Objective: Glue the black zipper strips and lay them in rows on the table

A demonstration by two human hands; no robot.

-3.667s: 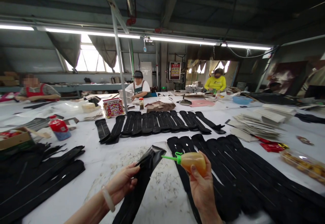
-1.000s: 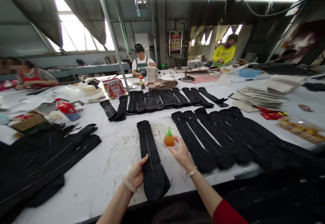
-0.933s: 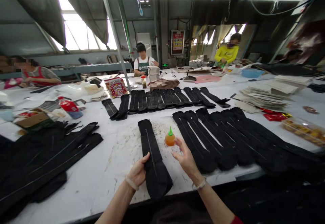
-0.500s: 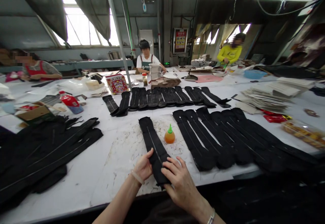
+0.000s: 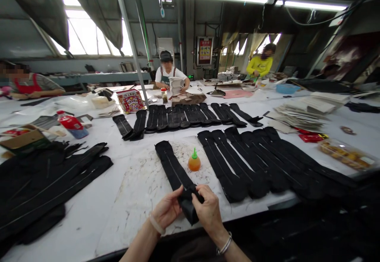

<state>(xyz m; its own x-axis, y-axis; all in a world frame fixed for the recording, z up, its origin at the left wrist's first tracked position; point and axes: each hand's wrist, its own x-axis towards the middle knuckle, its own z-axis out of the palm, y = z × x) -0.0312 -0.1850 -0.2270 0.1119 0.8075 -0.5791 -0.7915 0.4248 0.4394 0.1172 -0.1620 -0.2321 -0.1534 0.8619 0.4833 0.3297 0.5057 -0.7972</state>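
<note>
A long black fabric piece [image 5: 170, 161] with a thin pale line down its middle lies on the white table, its far end flat. The near end is bent up between my hands. My left hand [image 5: 168, 207] grips its left edge, thumb on top. My right hand [image 5: 208, 209] pinches the right side of the near end, fingers curled. Just beyond sits a small round bottle [image 5: 194, 163] of orange liquid with a green pointed nozzle, touched by neither hand.
Similar black pieces [image 5: 237, 163] lie side by side at right, with another row [image 5: 178, 116] behind. A black fabric pile [image 5: 44, 190] covers the left. A red-labelled bottle [image 5: 72, 124], cardboard sheets [image 5: 299, 111] and a clear food box [image 5: 346, 155] stand around. Several co-workers sit or stand beyond.
My right hand has gone from lying over the fabric piece to pinching its near end, which is now bent up. The view has shifted slightly, moving the surroundings left.
</note>
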